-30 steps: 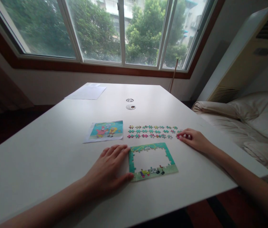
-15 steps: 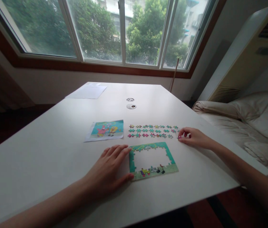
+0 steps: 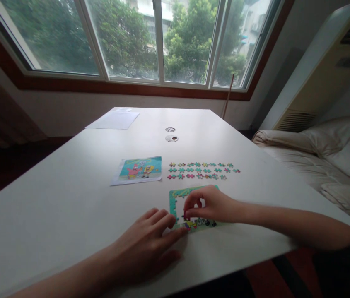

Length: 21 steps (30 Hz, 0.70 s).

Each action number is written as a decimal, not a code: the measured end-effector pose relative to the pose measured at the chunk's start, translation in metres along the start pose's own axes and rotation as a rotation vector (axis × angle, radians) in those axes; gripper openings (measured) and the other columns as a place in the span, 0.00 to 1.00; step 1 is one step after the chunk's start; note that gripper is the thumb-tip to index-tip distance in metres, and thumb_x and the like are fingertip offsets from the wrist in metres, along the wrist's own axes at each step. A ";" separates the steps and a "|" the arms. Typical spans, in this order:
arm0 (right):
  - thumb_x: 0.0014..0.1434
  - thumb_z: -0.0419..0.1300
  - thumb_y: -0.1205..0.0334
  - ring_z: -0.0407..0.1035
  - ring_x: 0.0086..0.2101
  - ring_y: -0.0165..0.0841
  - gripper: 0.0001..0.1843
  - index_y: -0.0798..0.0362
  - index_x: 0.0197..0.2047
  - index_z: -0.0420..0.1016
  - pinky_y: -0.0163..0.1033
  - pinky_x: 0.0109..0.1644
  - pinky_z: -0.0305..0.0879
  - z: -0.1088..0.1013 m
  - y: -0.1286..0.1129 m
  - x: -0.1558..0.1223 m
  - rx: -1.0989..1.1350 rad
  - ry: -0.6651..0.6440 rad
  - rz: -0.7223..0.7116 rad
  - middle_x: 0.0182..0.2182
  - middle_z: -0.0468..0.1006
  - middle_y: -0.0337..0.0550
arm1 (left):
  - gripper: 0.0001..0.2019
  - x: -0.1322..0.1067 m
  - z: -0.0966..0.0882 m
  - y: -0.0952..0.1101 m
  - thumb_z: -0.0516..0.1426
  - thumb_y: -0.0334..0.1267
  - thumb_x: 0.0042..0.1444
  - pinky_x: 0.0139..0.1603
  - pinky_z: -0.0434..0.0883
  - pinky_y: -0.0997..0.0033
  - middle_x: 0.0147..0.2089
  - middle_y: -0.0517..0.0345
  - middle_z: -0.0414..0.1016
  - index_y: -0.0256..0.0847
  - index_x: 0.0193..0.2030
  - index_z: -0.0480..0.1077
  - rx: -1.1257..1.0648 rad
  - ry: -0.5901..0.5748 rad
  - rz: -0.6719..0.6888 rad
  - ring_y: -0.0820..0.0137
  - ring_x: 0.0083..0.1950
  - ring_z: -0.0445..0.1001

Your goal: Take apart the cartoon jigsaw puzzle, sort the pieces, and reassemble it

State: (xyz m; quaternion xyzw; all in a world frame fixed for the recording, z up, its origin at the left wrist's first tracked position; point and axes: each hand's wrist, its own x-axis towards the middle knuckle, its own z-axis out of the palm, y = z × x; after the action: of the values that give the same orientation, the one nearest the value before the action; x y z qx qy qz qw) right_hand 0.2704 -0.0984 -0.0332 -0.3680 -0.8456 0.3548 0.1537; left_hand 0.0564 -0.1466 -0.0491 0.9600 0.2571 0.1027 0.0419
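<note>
Puzzle frame [image 3: 172, 198], one, lay near the worktop [image 3: 69, 198] front edge; its right half and open middle were hidden beneath the right hand [image 3: 212, 205]. Right hand: thumb and forefinger pinched at the frame's lower left; whether a piece sat between them was too small to tell. Left hand [image 3: 145, 244]: flat, fingers spread, holding nothing, fingertips at the frame's lower-left corner. Loose pieces [image 3: 202, 170]: three rows, too small to count. Reference picture [image 3: 137, 170]: one. Paper sheet [image 3: 114, 119]: one, far corner.

head cam | looks forward and down | near table [image 3: 69, 198] | window [image 3: 159, 41] beyond
</note>
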 end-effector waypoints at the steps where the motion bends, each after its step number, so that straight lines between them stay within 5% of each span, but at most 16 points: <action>1: 0.50 0.60 0.60 0.64 0.24 0.25 0.07 0.53 0.31 0.77 0.29 0.28 0.59 0.001 0.000 0.001 -0.005 -0.003 0.002 0.25 0.77 0.38 | 0.18 0.000 0.000 0.000 0.51 0.40 0.57 0.42 0.64 0.62 0.39 0.52 0.65 0.46 0.54 0.59 0.001 -0.005 -0.001 0.64 0.39 0.65; 16: 0.51 0.60 0.62 0.65 0.31 0.29 0.04 0.53 0.29 0.73 0.36 0.41 0.58 0.010 0.004 0.001 -0.288 0.063 -0.210 0.28 0.74 0.40 | 0.16 0.000 -0.002 0.002 0.51 0.39 0.57 0.41 0.63 0.63 0.38 0.53 0.66 0.45 0.52 0.60 0.002 -0.007 -0.006 0.65 0.39 0.64; 21: 0.54 0.57 0.63 0.66 0.33 0.30 0.05 0.54 0.31 0.74 0.36 0.42 0.58 -0.010 0.020 0.013 -0.288 0.138 -0.189 0.29 0.74 0.41 | 0.17 -0.001 -0.002 0.001 0.51 0.39 0.56 0.42 0.63 0.61 0.39 0.53 0.66 0.45 0.53 0.59 -0.015 -0.026 -0.009 0.63 0.40 0.65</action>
State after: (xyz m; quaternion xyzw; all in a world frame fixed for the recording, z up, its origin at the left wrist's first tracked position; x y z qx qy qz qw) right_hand 0.2771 -0.0745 -0.0402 -0.3285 -0.9060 0.1879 0.1896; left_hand 0.0558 -0.1478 -0.0476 0.9597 0.2603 0.0920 0.0527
